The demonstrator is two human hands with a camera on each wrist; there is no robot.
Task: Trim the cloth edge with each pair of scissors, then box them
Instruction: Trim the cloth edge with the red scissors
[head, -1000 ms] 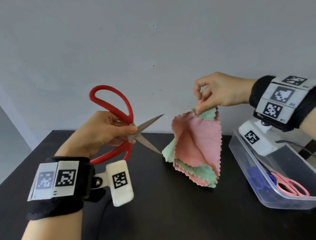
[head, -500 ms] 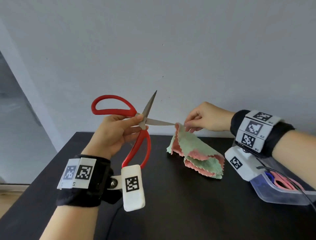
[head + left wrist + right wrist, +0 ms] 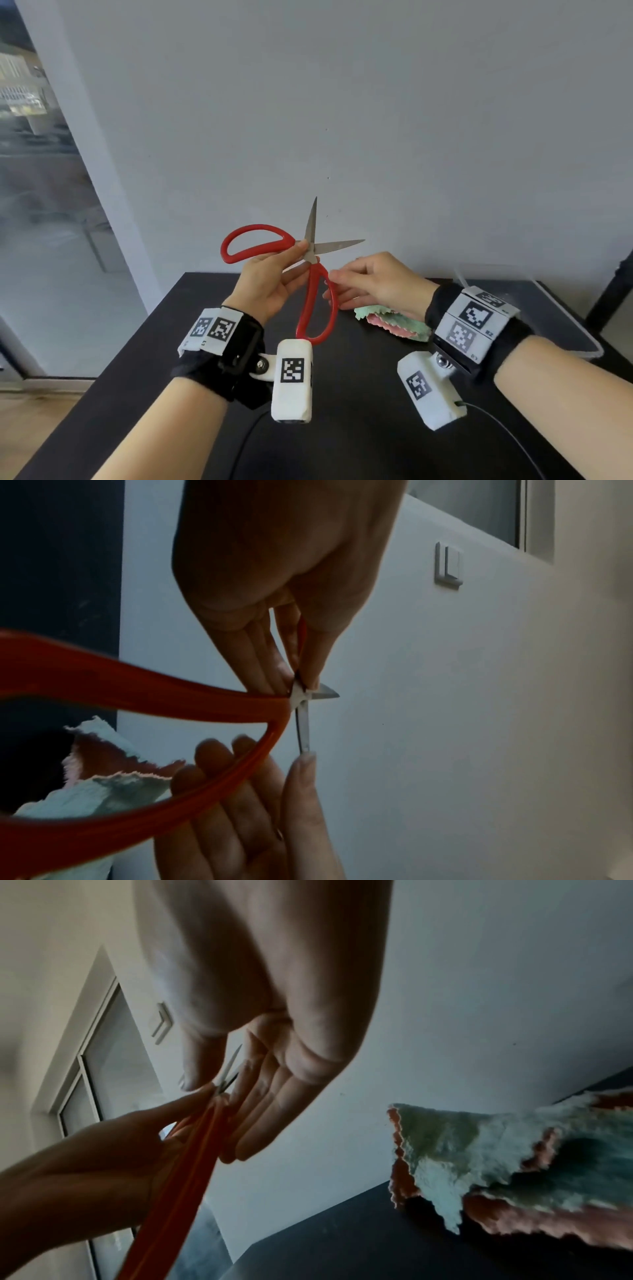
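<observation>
The red-handled scissors [image 3: 310, 257] are held up over the black table with blades wide apart, one pointing up and one to the right. My left hand [image 3: 298, 260] pinches them at the pivot, thumb on top. My right hand [image 3: 342, 284] has straight fingers right beside the lower red handle [image 3: 171, 693], holding nothing. In the left wrist view its thumb [image 3: 301, 791] sits just under a blade tip. The pink and green cloth [image 3: 397, 323] lies crumpled on the table behind the right wrist and shows in the right wrist view [image 3: 496, 1150].
A clear plastic box, rim [image 3: 596, 351] faint, stands at the table's right side, mostly hidden by my right wrist. A grey wall rises behind the table. A window [image 3: 41, 205] is on the left. A thin cable [image 3: 507, 435] runs over the table's near right.
My right hand lowered the cloth onto the table, let go of it and moved left to the scissors' lower handle. My left hand kept the scissors, blades still apart.
</observation>
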